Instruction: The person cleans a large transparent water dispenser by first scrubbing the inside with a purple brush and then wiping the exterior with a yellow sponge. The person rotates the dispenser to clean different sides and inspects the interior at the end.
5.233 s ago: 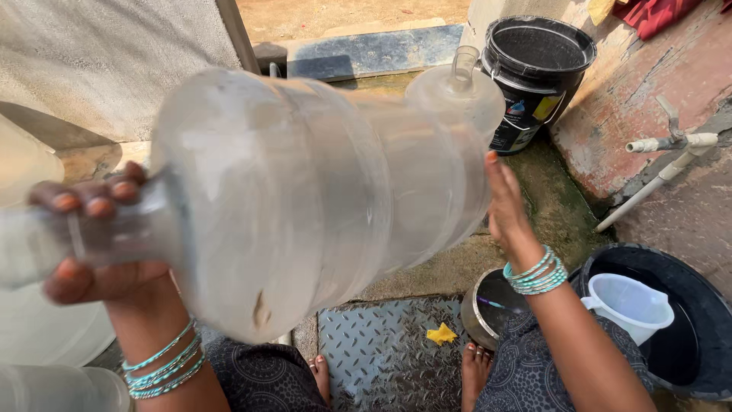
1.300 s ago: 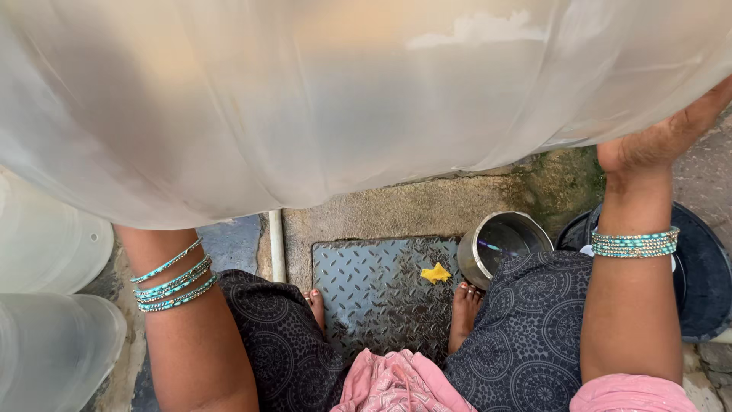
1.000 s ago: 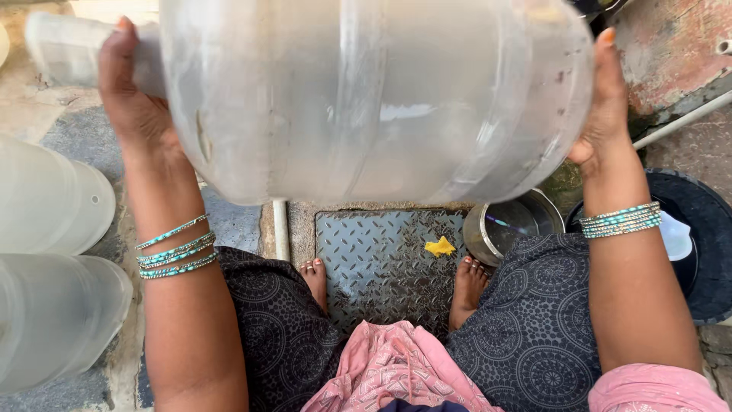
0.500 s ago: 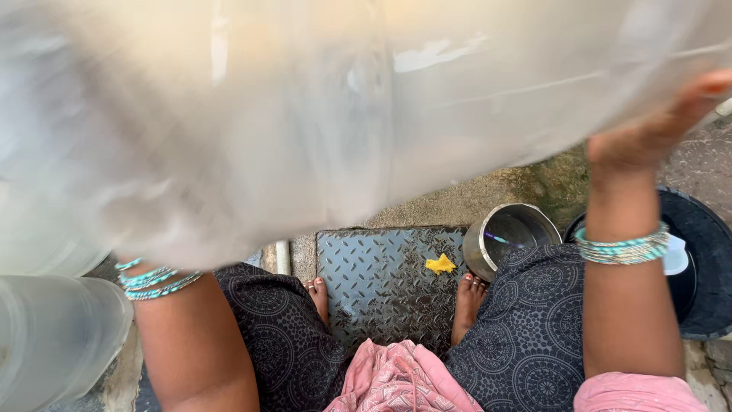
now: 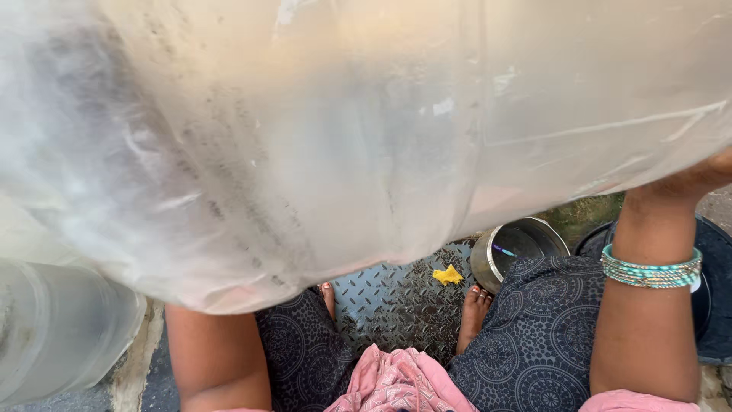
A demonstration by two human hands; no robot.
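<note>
A large translucent plastic water jug [image 5: 328,130] is held up close to the camera, so that the upper two thirds of the view are filled by its cloudy, scuffed wall. Faint vertical seams and streaks of grime are seen on the wall; a small pale patch is seen near its middle, and whether this is a label remnant cannot be told.

The right hand [image 5: 690,183] is pressed flat against the underside of the jug at the right edge, fingers spread on the plastic rather than closed around it. A stack of turquoise bangles [image 5: 652,268] is worn on that wrist. The left hand is hidden behind the jug; only the left forearm [image 5: 217,358] is seen rising to it at the lower left, so the grip of that hand cannot be told. The hands are set well apart, at opposite ends of the jug.

Below the jug, a metal chequer plate [image 5: 396,301] forms the floor. Two bare feet rest on it. A small yellow scrap [image 5: 447,275] lies on the plate, just beside a round steel pot [image 5: 517,248]. A dark patterned garment [image 5: 534,343] covers the knees, with pink cloth [image 5: 396,381] between them. A second translucent jug [image 5: 61,336] stands at the lower left. A dark round tub [image 5: 713,305] is partly seen behind the right forearm.
</note>
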